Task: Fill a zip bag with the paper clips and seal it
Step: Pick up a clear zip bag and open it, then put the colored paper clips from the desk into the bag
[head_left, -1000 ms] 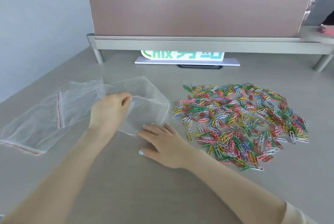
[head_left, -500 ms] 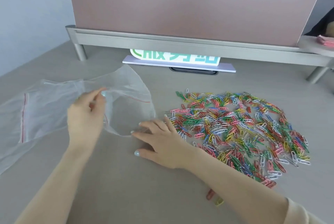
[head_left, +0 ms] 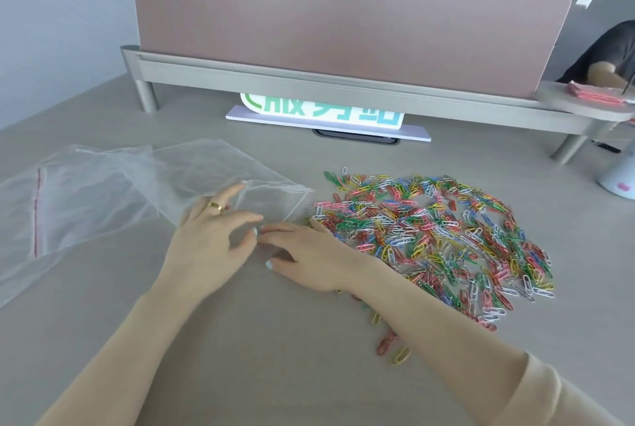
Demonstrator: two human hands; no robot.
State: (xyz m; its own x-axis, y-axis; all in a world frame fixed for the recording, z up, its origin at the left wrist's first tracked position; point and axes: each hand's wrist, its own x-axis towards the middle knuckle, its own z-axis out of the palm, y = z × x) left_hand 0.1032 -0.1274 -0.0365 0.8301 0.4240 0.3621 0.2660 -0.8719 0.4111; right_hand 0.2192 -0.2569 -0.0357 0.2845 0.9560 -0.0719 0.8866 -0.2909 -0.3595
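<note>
Two clear zip bags (head_left: 206, 181), nothing visible inside.

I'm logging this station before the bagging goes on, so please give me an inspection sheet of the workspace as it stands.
Surface: grey desk, flat.
Job's things: clear zip bag with its mouth toward the paper clips, a loose multicoloured heap on the desk; none visibly in the bag. A second zip bag lies further left, partly under the first.
Clutter: a few stray clips by the right forearm; white cup at the right edge.
Grippers: left hand rests on the bag, fingers spread; right hand lies flat at the bag's mouth. Neither grips anything.
Cables: nothing seen.
Surroundings: pink divider, green-lettered sign beneath it, another person beyond.
</note>
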